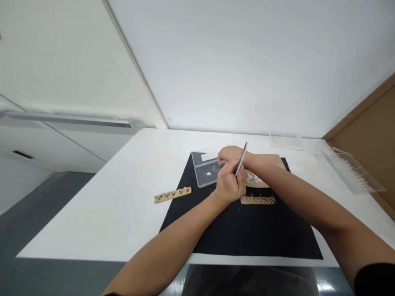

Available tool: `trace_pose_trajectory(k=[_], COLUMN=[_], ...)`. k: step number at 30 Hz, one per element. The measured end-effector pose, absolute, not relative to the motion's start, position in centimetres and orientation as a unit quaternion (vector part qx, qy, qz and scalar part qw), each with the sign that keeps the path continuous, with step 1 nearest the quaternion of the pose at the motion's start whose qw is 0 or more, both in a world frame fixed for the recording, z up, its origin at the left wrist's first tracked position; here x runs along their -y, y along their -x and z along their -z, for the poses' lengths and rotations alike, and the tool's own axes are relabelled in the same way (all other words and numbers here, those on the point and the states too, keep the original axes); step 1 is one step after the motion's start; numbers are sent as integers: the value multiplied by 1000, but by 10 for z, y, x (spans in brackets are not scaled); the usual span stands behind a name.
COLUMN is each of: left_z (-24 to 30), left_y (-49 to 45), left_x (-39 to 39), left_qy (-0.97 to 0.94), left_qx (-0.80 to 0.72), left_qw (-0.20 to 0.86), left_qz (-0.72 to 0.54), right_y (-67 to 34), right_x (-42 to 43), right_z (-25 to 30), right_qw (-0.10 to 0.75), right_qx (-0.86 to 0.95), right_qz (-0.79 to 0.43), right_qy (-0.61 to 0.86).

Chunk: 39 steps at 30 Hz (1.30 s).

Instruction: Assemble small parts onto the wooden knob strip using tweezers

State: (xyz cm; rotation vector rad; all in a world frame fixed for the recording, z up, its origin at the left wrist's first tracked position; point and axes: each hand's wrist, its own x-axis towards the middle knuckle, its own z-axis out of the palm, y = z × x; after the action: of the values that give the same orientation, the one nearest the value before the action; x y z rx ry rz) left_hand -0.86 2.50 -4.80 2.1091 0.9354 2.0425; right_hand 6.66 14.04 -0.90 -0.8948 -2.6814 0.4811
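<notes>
My left hand (230, 183) is closed round a slim, flat grey tool (242, 158), which points up and slightly right. Just beyond it, my right hand (231, 153) is bent down over an open clear plastic box (201, 181). Its fingers are curled, and anything between them is hidden. Inside the box lie a few clear nail-tip-like pieces (213, 168) and a small white piece (209, 174). Below my right forearm, a wooden strip with metal studs (257, 200) carries some clear tips. A second studded wooden strip (173, 194) lies to the left.
A black mat (247, 234) covers part of the white table (123, 197). Small whitish pieces (253, 178) lie on brown paper (274, 160) under my right forearm. At the right are a clear tray of tips (352, 170) and a brown board (367, 135).
</notes>
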Motion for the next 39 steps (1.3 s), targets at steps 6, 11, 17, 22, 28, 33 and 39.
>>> trace_pose_trajectory(k=[6,11,17,22,28,33,39], left_z=[53,53,44,38,35,37,33], left_y=[7,6,8,3,-4,-7,-6], left_x=[-32,-33,-24,-18,-13,-11,-12], left_qy=[-685,-704,-775,-797,-805,-800,-772], left_qx=[-318,-356,-360,-351,-334,-324,-315], left_qw=[-30,-30,14,51,94,139,195], left_qz=[-655,-613,-519,-489,-481,-485,-516], right_y=[-125,-181,-223,-235,-231,-226,-220], right_x=[-123,-87,-51,-32,-18,-11,-8], right_z=[-36,-45,-22,-5,-5,-11,-6], right_qw=[142,272,358,359,349,363,425], right_qx=[922,824,702,664,645,619,605], right_qz=[-160,-226,-392,-466,-524,-574,-561], right_qy=[321,443,475,462,434,395,373])
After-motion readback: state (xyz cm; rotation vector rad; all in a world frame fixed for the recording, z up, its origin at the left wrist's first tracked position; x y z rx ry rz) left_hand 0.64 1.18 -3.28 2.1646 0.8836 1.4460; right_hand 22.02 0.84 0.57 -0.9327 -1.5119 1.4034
